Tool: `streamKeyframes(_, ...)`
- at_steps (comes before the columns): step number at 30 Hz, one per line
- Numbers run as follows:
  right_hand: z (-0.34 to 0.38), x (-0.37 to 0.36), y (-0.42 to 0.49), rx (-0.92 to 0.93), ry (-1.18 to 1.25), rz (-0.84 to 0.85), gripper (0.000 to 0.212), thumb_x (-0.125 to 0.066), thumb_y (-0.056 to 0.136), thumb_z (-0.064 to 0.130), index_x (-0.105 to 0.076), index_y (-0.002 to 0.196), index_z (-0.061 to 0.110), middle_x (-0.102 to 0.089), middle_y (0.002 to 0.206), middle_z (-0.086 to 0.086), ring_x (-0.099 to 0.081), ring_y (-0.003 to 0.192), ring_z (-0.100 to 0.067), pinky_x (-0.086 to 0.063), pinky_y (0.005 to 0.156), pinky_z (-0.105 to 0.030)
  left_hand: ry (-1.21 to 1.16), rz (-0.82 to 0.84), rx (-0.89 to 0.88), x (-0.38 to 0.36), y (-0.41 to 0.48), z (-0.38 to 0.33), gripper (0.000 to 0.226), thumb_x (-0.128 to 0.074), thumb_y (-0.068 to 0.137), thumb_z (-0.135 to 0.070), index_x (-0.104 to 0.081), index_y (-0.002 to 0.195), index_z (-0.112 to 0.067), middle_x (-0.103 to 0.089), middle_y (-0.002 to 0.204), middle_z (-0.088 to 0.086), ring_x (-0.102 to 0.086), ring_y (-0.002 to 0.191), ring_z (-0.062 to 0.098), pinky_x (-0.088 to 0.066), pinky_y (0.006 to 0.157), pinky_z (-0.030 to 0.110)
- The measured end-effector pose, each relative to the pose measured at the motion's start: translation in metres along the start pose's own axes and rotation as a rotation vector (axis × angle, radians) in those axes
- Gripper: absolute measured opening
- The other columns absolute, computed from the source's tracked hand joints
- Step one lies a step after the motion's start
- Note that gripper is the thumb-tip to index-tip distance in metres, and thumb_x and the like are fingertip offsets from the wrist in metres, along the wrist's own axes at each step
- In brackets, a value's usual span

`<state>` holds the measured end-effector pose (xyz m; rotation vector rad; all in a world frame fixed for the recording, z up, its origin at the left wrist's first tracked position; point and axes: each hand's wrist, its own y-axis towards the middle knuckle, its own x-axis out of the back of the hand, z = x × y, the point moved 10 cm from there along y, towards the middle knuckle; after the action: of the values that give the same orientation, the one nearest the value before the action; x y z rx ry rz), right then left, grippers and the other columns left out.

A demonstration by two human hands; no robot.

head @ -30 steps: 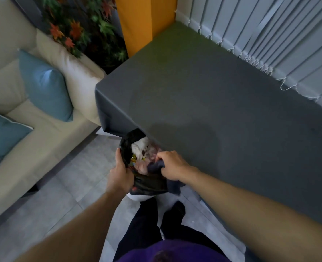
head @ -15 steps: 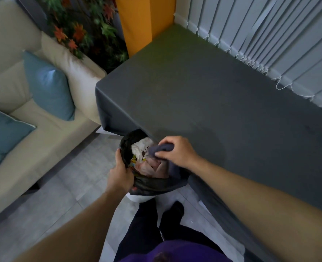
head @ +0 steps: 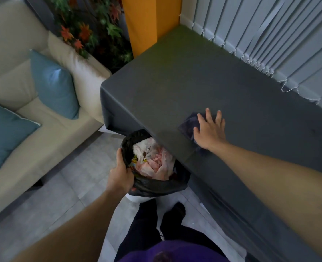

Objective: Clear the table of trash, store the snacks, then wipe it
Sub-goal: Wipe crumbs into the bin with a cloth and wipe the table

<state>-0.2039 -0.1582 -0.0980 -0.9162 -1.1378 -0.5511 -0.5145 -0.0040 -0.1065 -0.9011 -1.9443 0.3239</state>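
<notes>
A dark grey cloth (head: 187, 126) lies flat on the grey-covered table (head: 175, 87) near its front edge. My right hand (head: 209, 130) presses on it with fingers spread and straight. Below the table edge stands a white bin lined with a black bag (head: 156, 186), holding crumpled white and pink wrappers (head: 152, 161). My left hand (head: 120, 174) grips the bag's rim on the bin's left side.
A cream sofa (head: 24, 140) with blue cushions (head: 52, 84) stands to the left of the table. An orange pillar (head: 143, 21) and a leafy plant (head: 92, 25) are behind it. Vertical blinds (head: 269, 35) run along the table's far side. My legs are just below the bin.
My right hand lifted the cloth out from over the bin and moved it right, up onto the table, where it now lies flat under my spread fingers. My left hand kept hold of the bag rim.
</notes>
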Motion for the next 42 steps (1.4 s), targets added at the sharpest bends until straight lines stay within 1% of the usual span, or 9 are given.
streamKeyframes(4, 0.056, 0.026, -0.017, 0.282, 0.25, -0.192, 0.046, -0.049, 0.1, 0.033, -0.051, 0.142, 0.016, -0.041, 0.155, -0.005, -0.031, 0.144, -0.028, -0.026, 0.116, -0.043, -0.038, -0.018, 0.031, 0.007, -0.007, 0.021, 0.078, -0.038, 0.095, -0.006, 0.0, 0.154, -0.039, -0.059, 0.114, 0.011, -0.062, 0.096, 0.033, -0.056, 0.085, 0.045)
streamKeyframes(8, 0.12, 0.012, -0.039, 0.466, 0.406, -0.081, 0.03, -0.06, 0.095, 0.027, -0.065, 0.123, 0.017, -0.068, 0.114, 0.0, -0.061, 0.105, -0.021, -0.048, 0.095, -0.034, -0.097, -0.07, 0.052, 0.026, -0.023, 0.049, 0.071, -0.039, 0.098, -0.011, -0.004, 0.153, -0.038, -0.058, 0.118, 0.009, -0.061, 0.09, 0.026, -0.054, 0.074, 0.036)
streamKeyframes(11, 0.163, -0.012, -0.054, 0.54, 0.378, 0.07, 0.03, -0.063, 0.092, 0.028, -0.066, 0.121, 0.019, -0.066, 0.109, 0.001, -0.06, 0.093, -0.015, -0.05, 0.089, -0.033, -0.161, -0.108, 0.069, 0.047, -0.033, 0.075, 0.073, -0.037, 0.097, -0.011, -0.003, 0.151, -0.044, -0.058, 0.124, 0.013, -0.064, 0.098, 0.033, -0.056, 0.087, 0.045)
streamKeyframes(17, 0.216, -0.055, -0.063, 0.498, 0.095, 0.189, 0.053, -0.051, 0.096, 0.046, -0.047, 0.143, 0.022, -0.043, 0.151, 0.003, -0.04, 0.135, -0.029, -0.034, 0.112, -0.042, -0.264, -0.199, 0.055, 0.108, -0.037, 0.117, 0.083, -0.033, 0.091, -0.003, -0.001, 0.149, -0.054, -0.058, 0.126, 0.013, -0.067, 0.094, 0.035, -0.057, 0.086, 0.053)
streamKeyframes(20, 0.252, -0.057, -0.065, 0.509, 0.181, 0.273, 0.054, -0.057, 0.097, 0.025, -0.044, 0.148, 0.017, -0.032, 0.159, 0.0, -0.033, 0.144, -0.023, -0.025, 0.117, -0.031, -0.275, -0.254, 0.07, 0.144, -0.037, 0.136, 0.08, -0.036, 0.094, -0.006, 0.0, 0.149, -0.052, -0.057, 0.127, 0.013, -0.065, 0.102, 0.036, -0.055, 0.093, 0.052)
streamKeyframes(25, 0.309, -0.035, -0.062, 0.558, 0.275, 0.178, 0.046, -0.055, 0.088, 0.001, -0.059, 0.133, 0.012, -0.047, 0.146, -0.003, -0.046, 0.133, -0.022, -0.033, 0.108, -0.026, -0.3, -0.33, 0.121, 0.195, -0.03, 0.168, 0.074, -0.036, 0.096, -0.006, -0.008, 0.155, -0.041, -0.057, 0.126, 0.015, -0.061, 0.103, 0.034, -0.052, 0.097, 0.044)
streamKeyframes(30, 0.354, -0.026, -0.057, 0.61, 0.293, 0.13, 0.049, -0.049, 0.081, -0.008, -0.066, 0.122, 0.011, -0.057, 0.132, -0.002, -0.055, 0.12, -0.023, -0.039, 0.099, -0.023, -0.175, -0.318, 0.105, 0.229, -0.019, 0.185, 0.073, -0.035, 0.097, -0.012, 0.001, 0.156, -0.034, -0.064, 0.103, 0.016, -0.066, 0.084, 0.032, -0.058, 0.08, 0.046)
streamKeyframes(36, 0.394, -0.036, -0.045, 0.643, 0.247, 0.139, 0.053, -0.044, 0.085, -0.009, -0.06, 0.133, 0.009, -0.052, 0.14, -0.002, -0.051, 0.125, -0.025, -0.04, 0.108, -0.034, 0.004, -0.376, 0.059, 0.255, 0.003, 0.187, 0.063, -0.046, 0.09, -0.003, -0.024, 0.147, -0.019, -0.032, 0.116, 0.007, -0.056, 0.097, 0.033, -0.055, 0.086, 0.048)
streamKeyframes(42, 0.422, -0.065, -0.016, 0.68, 0.098, 0.204, 0.063, -0.047, 0.089, -0.007, -0.044, 0.148, 0.016, -0.037, 0.152, 0.005, -0.042, 0.128, -0.025, -0.039, 0.11, -0.035, 0.152, -0.276, 0.11, 0.246, 0.044, 0.204, 0.082, -0.054, 0.088, -0.006, -0.006, 0.153, -0.018, -0.023, 0.109, 0.004, -0.047, 0.087, 0.022, -0.056, 0.081, 0.038)
